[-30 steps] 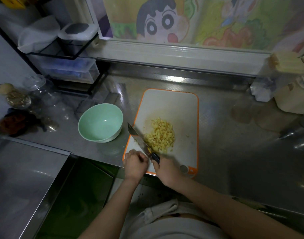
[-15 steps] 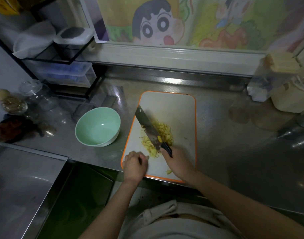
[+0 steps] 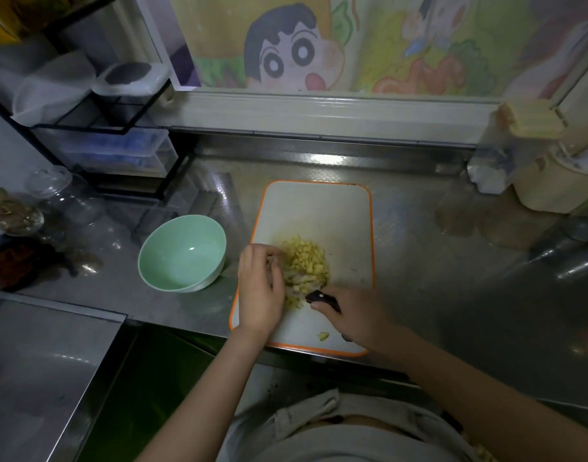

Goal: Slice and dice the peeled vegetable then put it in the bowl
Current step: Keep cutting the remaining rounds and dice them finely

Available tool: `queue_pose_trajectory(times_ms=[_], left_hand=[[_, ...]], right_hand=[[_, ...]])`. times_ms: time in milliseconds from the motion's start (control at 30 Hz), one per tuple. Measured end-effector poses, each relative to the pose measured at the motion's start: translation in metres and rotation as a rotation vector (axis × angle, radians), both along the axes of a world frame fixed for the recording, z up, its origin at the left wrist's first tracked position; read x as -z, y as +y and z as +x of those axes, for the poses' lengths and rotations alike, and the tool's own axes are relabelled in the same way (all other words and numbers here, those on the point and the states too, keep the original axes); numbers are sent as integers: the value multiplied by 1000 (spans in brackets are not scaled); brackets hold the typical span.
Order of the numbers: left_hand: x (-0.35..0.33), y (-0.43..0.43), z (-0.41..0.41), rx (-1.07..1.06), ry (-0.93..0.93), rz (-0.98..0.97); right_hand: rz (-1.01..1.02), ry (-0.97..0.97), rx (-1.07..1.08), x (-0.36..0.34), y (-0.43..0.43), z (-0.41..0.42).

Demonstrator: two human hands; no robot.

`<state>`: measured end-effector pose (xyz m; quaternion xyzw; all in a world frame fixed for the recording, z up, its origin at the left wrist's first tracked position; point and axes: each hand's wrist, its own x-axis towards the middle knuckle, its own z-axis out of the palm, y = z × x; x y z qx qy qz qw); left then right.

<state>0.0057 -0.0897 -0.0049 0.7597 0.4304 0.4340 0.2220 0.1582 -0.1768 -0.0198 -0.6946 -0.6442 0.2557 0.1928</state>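
Green bowl: one; knife: one; hands: two

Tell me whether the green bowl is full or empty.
Empty: the bowl shows bare green inside; the diced pieces lie on the board.

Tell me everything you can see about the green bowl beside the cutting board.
The bowl is round, pale mint green inside with a lighter outside. It is glossy like glazed ceramic and has a small highlight inside. It stands upright and empty on the steel counter, just left of the orange-edged cutting board. The left hand is near it but apart, and only the counter touches it.
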Motion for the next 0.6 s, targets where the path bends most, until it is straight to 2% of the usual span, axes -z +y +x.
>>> queue_pose_trajectory(times_ms=[67, 167, 233, 433, 600], left_hand=[[-4, 6, 1, 214, 103, -14], [4, 9, 1, 641, 507, -68], [13, 9, 1, 768, 703, -36], [19, 22, 1, 799, 929, -50], [20, 30, 8, 765, 987, -140]], right_hand=[[24, -54, -12, 2, 0, 1], [102, -105, -36, 6, 1, 2], [158, -115, -41, 6, 1, 4], [114, -159, -55, -1, -4, 8], [101, -231, -8, 0, -10, 13]])
